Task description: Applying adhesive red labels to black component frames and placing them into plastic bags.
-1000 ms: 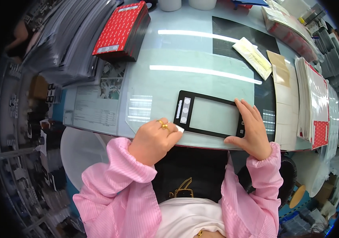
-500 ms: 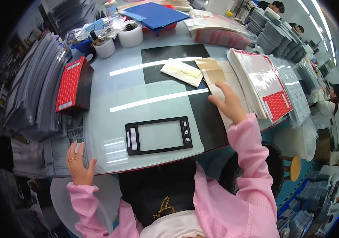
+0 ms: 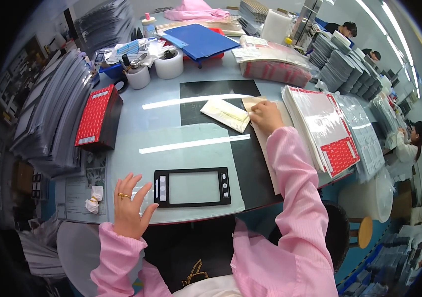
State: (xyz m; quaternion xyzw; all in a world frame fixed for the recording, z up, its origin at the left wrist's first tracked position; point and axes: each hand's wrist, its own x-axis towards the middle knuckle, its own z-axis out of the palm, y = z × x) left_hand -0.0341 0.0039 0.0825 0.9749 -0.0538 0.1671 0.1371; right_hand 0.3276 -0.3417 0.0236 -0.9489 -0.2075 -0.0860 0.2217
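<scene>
A black rectangular panel (image 3: 224,200) with a large pale window and small white patches at both ends lies flat near the table's front edge. My left hand (image 3: 131,207) hovers beside its left end, fingers spread, with a ring on one finger. Farther off, my right hand (image 3: 268,117) is over a strip of brown card (image 3: 248,101), its fingers bent together. Those fingertips come against the right end of a flat white-and-yellowish packet (image 3: 223,114). What they pinch, if anything, is hidden.
A crumpled white tissue (image 3: 93,200) lies at the left front. Red box (image 3: 98,116) and stacked clear sleeves (image 3: 52,114) stand left. White tubs (image 3: 169,64) and a blue folder (image 3: 196,40) are behind; red-and-white bagged sheets (image 3: 322,123) lie right. Co-workers sit farther right.
My left hand has moved right toward the panel, and the tissue now shows where it was. My right hand has moved slightly left to the packet's end, its fingers closing from spread.
</scene>
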